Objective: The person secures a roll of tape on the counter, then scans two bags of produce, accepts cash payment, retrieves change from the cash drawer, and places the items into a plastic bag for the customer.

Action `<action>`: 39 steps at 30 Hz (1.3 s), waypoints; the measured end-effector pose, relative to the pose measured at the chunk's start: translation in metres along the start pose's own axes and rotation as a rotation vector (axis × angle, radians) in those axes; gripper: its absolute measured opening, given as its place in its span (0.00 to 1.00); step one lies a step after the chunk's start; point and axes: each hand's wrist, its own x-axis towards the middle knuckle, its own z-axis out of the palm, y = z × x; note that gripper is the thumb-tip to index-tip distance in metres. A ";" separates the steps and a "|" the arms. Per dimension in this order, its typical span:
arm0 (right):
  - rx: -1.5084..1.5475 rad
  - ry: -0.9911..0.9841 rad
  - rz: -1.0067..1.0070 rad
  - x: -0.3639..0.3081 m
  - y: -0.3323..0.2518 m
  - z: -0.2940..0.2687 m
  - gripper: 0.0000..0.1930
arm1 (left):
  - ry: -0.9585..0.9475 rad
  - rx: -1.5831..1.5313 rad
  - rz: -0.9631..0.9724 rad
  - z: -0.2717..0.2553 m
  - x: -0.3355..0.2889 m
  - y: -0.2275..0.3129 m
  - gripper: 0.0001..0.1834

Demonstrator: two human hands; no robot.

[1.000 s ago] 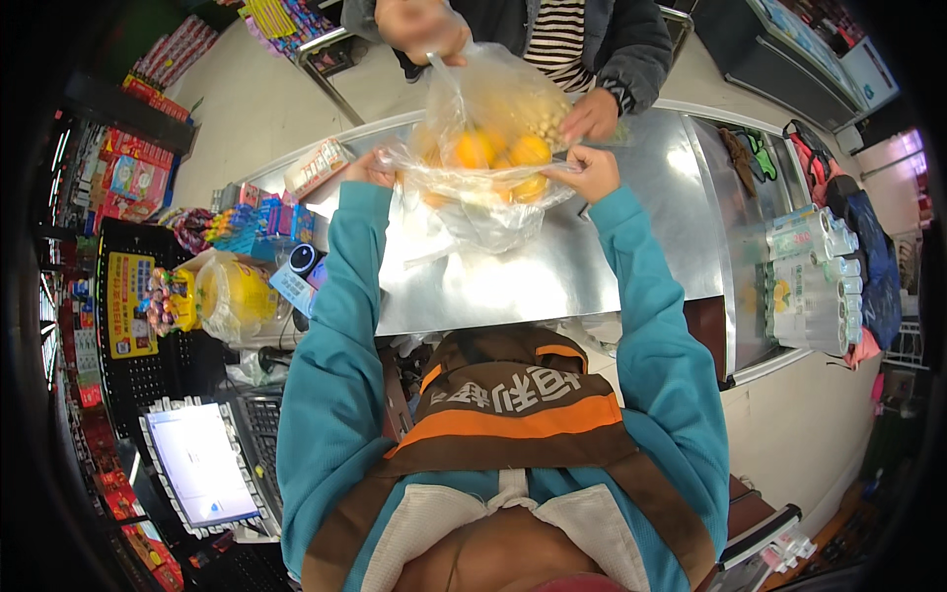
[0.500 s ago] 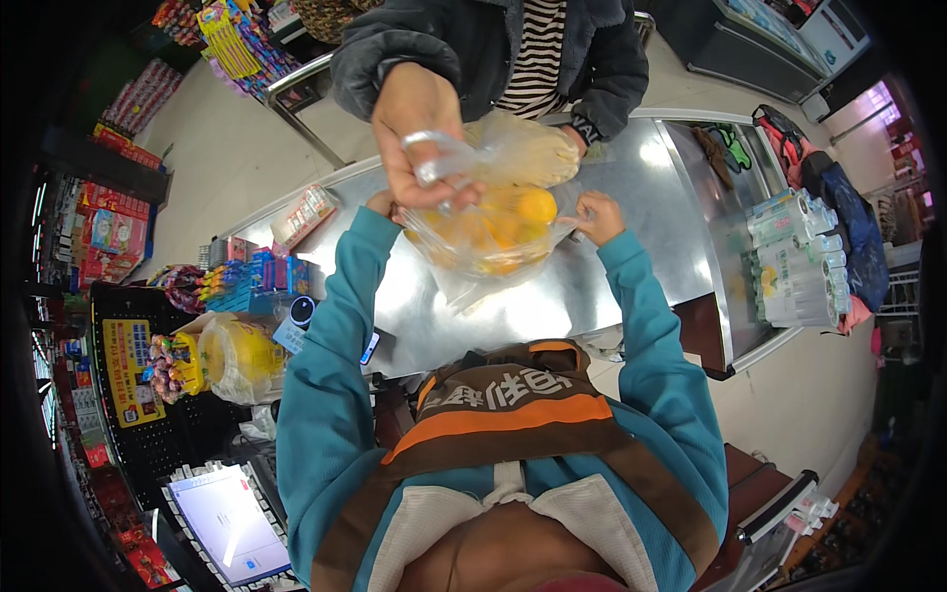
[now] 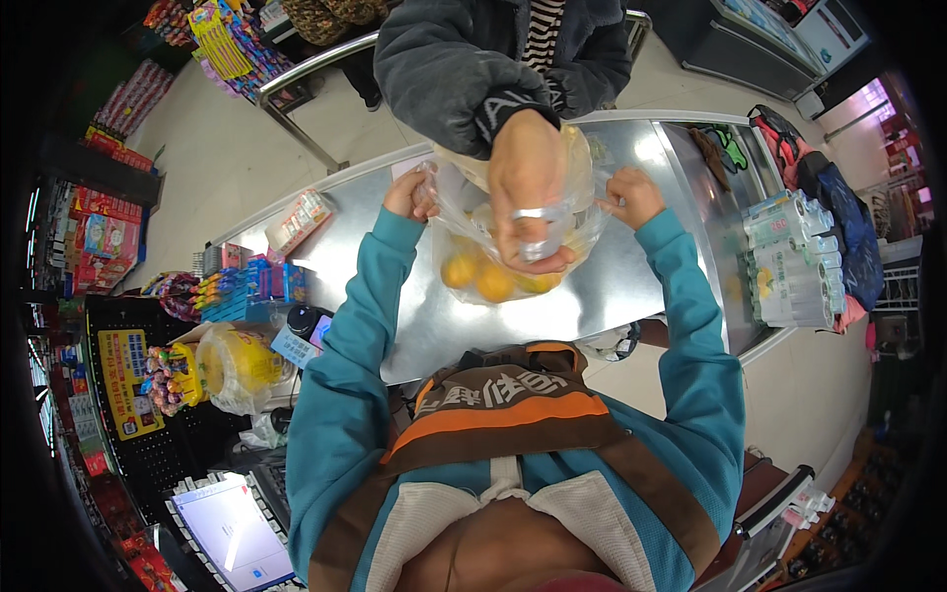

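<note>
In the head view, the left hand (image 3: 406,194) and the right hand (image 3: 631,195) sit in the upper middle of the frame, each with its grip closed on one side of the mouth of a clear plastic bag (image 3: 582,222). The bag hangs between them just over the steel table (image 3: 631,296), with several oranges (image 3: 491,279) settled at its bottom.

A second ago the bag lay wider and the oranges showed plainly, with the other person only touching its far rim. Half a second ago that person's hand had come over the top. Now the other person's hand (image 3: 528,183), coming from a grey sleeve (image 3: 444,74) at the top of the frame, has closed down on the gathered neck of the bag, covering much of it. The weight seems to be passing across the table, though the hand hides whether the neck is twisted shut or only pinched.

At the left of the frame a yellow bag (image 3: 237,365) rests beside a rack of sweets (image 3: 247,286), and a lit screen (image 3: 237,533) sits at the lower left.
</note>
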 end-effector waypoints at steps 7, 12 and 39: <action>-0.092 -0.161 0.033 -0.009 -0.001 0.028 0.04 | 0.168 -0.227 -0.100 0.006 0.002 0.001 0.13; -0.104 -0.142 0.131 -0.006 0.020 0.045 0.03 | 0.406 -0.169 -0.041 0.011 0.024 0.001 0.15; -0.089 0.166 0.237 -0.053 -0.068 0.009 0.05 | 0.267 0.644 -0.044 -0.081 -0.101 0.013 0.12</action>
